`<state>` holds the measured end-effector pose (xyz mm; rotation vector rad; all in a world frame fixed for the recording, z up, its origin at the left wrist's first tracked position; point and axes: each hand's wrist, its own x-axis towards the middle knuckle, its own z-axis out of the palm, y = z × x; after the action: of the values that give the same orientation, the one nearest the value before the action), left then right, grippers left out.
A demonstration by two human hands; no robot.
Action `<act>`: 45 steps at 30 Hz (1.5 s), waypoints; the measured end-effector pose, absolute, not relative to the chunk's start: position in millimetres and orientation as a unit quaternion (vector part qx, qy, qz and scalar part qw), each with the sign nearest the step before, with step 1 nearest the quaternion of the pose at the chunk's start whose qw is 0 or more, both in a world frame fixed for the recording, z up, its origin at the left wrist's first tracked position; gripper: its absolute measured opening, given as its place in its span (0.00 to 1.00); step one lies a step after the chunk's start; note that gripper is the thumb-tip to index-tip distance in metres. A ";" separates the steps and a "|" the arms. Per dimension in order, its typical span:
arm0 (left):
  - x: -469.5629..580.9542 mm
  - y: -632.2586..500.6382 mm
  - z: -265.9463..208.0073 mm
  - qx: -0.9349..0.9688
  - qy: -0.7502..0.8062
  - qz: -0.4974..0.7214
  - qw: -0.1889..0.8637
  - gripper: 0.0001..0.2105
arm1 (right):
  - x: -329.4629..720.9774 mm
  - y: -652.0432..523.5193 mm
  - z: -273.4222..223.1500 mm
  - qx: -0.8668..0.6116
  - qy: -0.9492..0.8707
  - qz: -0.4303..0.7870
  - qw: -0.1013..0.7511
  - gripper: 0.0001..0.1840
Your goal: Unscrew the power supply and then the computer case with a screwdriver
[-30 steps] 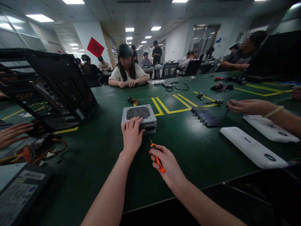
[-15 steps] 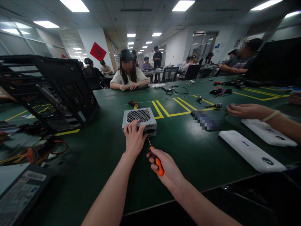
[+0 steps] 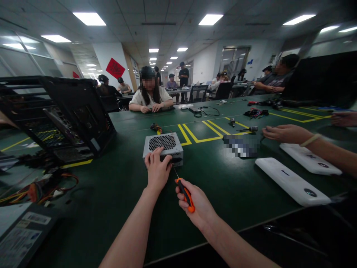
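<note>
A grey computer power supply (image 3: 178, 150) with a honeycomb vent on top lies on the green table. My left hand (image 3: 158, 169) holds it at its near left side, fingers over the top edge and thumb by the front face. An orange and black screwdriver (image 3: 186, 195) is gripped in my right hand (image 3: 196, 204). Its thin shaft slants up to the near face of the power supply, just beside my left thumb. Whether the tip sits in a screw is too small to tell. A cable bundle (image 3: 156, 128) lies behind the power supply.
An open black computer case (image 3: 95, 143) stands left, with loose cables (image 3: 36, 191) and another power supply (image 3: 30, 227) nearer. On the right lie white devices (image 3: 291, 180), a second screwdriver (image 3: 252, 129) and a co-worker's hand (image 3: 290, 134). Another person (image 3: 150, 96) sits opposite.
The view has tilted up slightly, so the table things appear lower. My left hand stays on the power supply, and the screwdriver stays in my right hand, its handle angled a little differently.
</note>
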<state>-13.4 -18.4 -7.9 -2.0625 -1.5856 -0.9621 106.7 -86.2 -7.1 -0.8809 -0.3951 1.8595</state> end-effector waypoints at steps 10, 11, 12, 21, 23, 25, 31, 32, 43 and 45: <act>-20.8 -19.5 -6.9 -0.741 -0.553 -0.340 0.169 0.09 | 105.0 -89.6 -1.8 -0.376 -0.109 0.771 0.503 0.07; -20.2 -19.1 -7.5 -0.739 -0.556 -0.338 0.174 0.10 | 104.9 -89.4 -1.9 -0.378 -0.111 0.774 0.496 0.08; -19.3 -18.7 -8.0 -0.737 -0.559 -0.336 0.178 0.12 | 104.8 -88.9 -2.5 -0.377 -0.114 0.778 0.490 0.09; -13.2 -17.5 -9.8 -0.721 -0.573 -0.338 0.193 0.12 | 103.8 -87.1 -8.0 -0.377 -0.166 0.753 0.513 0.03; -12.7 -16.8 -10.6 -0.719 -0.575 -0.340 0.192 0.12 | 104.2 -87.3 -6.2 -0.377 -0.152 0.766 0.498 0.04; -11.9 -16.2 -10.8 -0.716 -0.579 -0.340 0.193 0.12 | 103.9 -87.5 -4.3 -0.381 -0.145 0.778 0.479 0.08; -8.2 -23.6 -3.8 -0.718 -0.572 -0.352 0.180 0.12 | 101.9 -89.4 -2.3 -0.408 -0.207 0.747 0.483 0.07; -7.6 -26.0 -2.7 -0.712 -0.576 -0.364 0.171 0.11 | 102.0 -90.7 -2.3 -0.421 -0.230 0.724 0.496 0.06; 0.6 -26.7 -13.6 -0.504 -0.510 -0.386 -0.580 0.17 | 107.0 -91.0 -10.7 -0.419 -0.300 0.682 0.520 0.09; -0.5 -24.8 -13.8 -0.472 -0.498 -0.404 -0.605 0.15 | 113.9 -89.8 -11.0 -0.430 -0.359 0.684 0.467 0.13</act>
<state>-0.5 -24.8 -13.8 -2.6293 -2.7787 -2.2549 113.9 -89.8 -11.0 -1.0545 -0.8820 1.6792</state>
